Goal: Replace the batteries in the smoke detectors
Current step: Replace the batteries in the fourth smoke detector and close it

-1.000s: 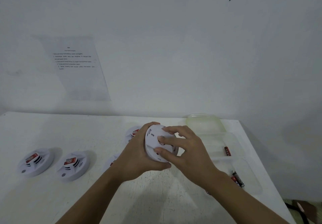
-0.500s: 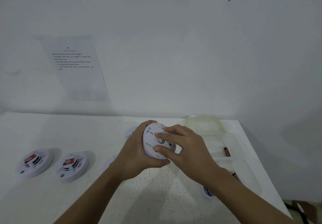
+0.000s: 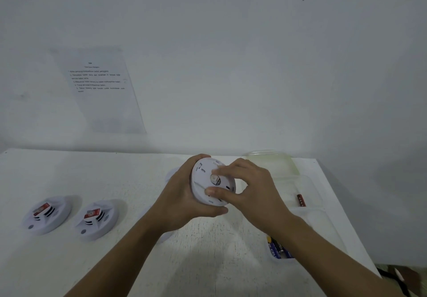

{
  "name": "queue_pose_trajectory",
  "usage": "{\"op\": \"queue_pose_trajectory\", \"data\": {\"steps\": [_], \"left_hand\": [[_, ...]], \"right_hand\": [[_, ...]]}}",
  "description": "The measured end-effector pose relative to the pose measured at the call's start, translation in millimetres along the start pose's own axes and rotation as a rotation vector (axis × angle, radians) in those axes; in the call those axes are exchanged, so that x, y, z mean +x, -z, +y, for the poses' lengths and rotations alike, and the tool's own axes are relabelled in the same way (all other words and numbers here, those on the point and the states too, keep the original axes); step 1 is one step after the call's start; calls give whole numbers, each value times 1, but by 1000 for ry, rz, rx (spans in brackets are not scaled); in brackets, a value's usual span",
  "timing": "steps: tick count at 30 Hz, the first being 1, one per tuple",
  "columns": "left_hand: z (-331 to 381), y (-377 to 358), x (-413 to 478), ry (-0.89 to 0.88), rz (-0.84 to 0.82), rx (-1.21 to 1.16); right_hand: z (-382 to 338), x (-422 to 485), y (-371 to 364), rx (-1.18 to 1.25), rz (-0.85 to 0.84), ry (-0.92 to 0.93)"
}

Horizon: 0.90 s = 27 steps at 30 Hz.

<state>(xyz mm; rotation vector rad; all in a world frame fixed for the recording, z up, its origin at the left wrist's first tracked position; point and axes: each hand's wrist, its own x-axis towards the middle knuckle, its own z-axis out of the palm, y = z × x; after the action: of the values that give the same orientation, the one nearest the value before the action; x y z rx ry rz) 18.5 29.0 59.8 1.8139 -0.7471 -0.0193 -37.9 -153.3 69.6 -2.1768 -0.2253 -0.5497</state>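
I hold a round white smoke detector (image 3: pixel 204 182) above the white table (image 3: pixel 115 176), its back plate turned toward me. My left hand (image 3: pixel 182 195) cups it from the left and beneath. My right hand (image 3: pixel 249 190) presses thumb and fingers on the back plate, around a small central opening. Two more white detectors (image 3: pixel 46 214) (image 3: pixel 96 219) with red labels lie face up at the left. Parts of other detectors show behind my left hand. A red battery (image 3: pixel 300 200) lies in a clear tray (image 3: pixel 309 181). Blue batteries (image 3: pixel 277 248) sit in a tray below my right forearm.
A clear lidded container (image 3: pixel 270 159) stands at the back right against the wall. A printed instruction sheet (image 3: pixel 99 88) hangs on the white wall. The table's right edge (image 3: pixel 351 222) runs close to the trays, with a dark object on the floor beyond.
Both hands have tilted the detector so more of its back plate faces me. My right fingers have shifted across the plate toward its centre.
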Motion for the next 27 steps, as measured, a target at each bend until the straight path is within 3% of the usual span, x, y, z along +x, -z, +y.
{"op": "queue_pose_trajectory", "data": {"steps": [5, 21, 27], "left_hand": [[6, -3, -4, -8, -18, -15], [12, 9, -1, -65, -15, 48], [14, 4, -5, -43, 25, -44]], "right_hand": [[-1, -6, -2, 38, 68, -29], [-2, -5, 17, -30, -61, 73], [-10, -2, 9, -153, 45, 30]]}}
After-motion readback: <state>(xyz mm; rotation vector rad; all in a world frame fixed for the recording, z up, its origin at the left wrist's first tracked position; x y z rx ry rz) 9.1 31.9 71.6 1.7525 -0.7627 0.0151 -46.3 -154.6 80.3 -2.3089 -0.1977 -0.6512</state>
